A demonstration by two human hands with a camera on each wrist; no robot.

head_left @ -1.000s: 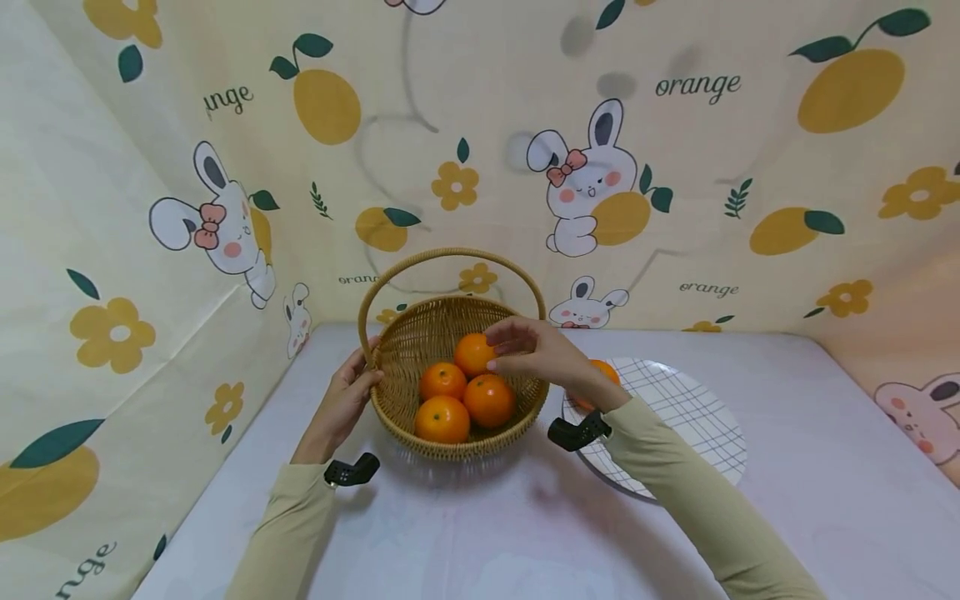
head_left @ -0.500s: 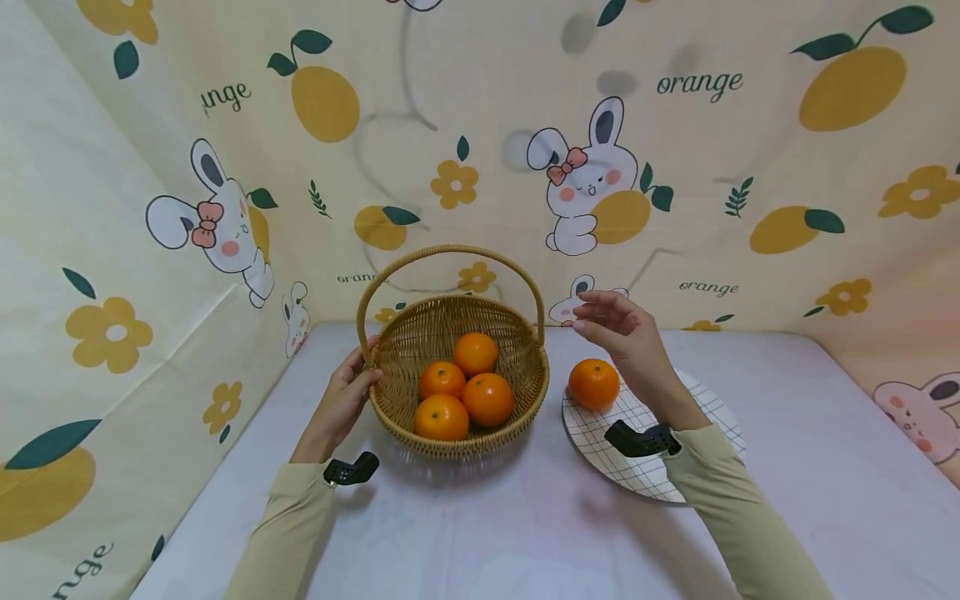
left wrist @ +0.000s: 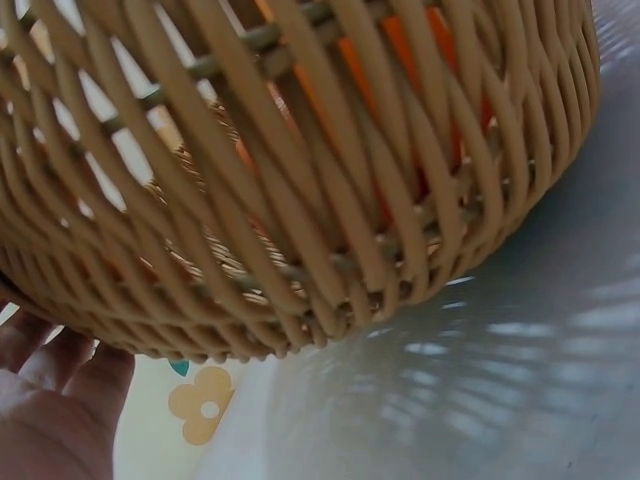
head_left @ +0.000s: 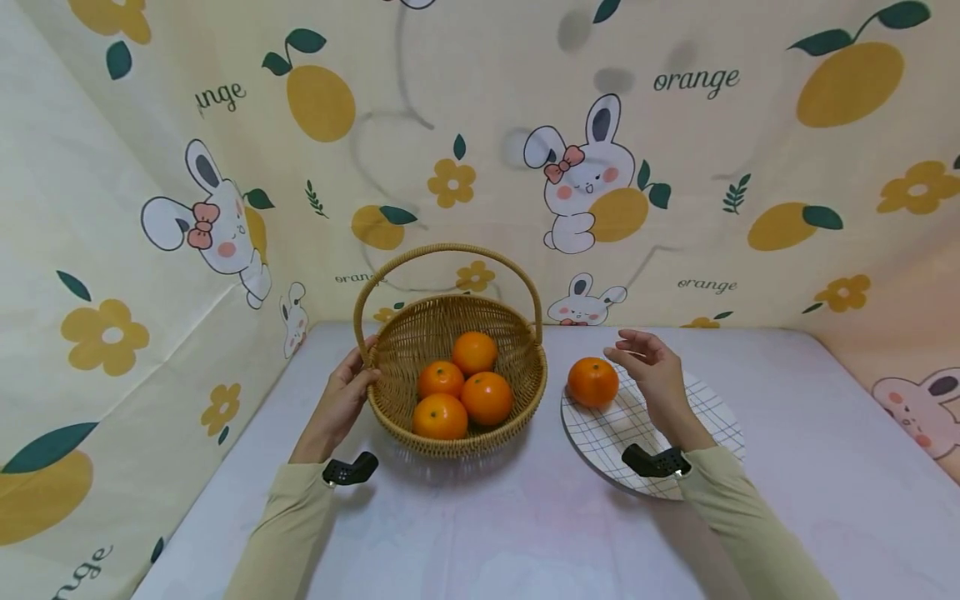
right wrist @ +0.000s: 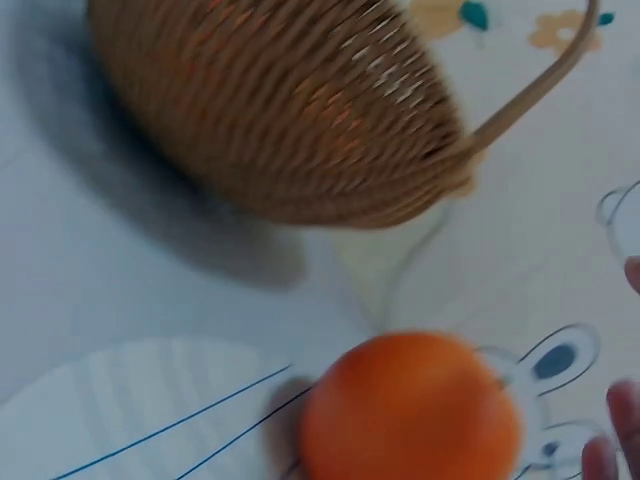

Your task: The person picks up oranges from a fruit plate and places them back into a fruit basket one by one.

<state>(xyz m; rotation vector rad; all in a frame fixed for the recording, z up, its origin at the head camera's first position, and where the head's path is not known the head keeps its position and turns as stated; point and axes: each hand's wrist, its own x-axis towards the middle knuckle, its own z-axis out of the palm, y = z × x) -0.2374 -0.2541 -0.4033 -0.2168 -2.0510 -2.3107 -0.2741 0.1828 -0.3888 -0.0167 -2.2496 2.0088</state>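
A wicker basket with a tall handle tilts toward me, several oranges lying inside it. My left hand grips its left rim, thumb in front and the other fingers mostly hidden behind. The left wrist view has the basket's woven side close up, with orange colour behind the gaps. One more orange sits on the left part of a white plate with a dark grid. Just to its right, my right hand hovers over the plate, fingers loosely bent and holding nothing; fingertips appear apart from this orange.
A pale cloth covers the table. Behind it hangs a backdrop printed with rabbits, oranges and flowers, and its left side runs along the table's left edge. Black wrist cameras sit on both wrists.
My right hand has left the top orange in the basket and moved right, then down beside the orange on the plate. My left hand still holds the basket in place.
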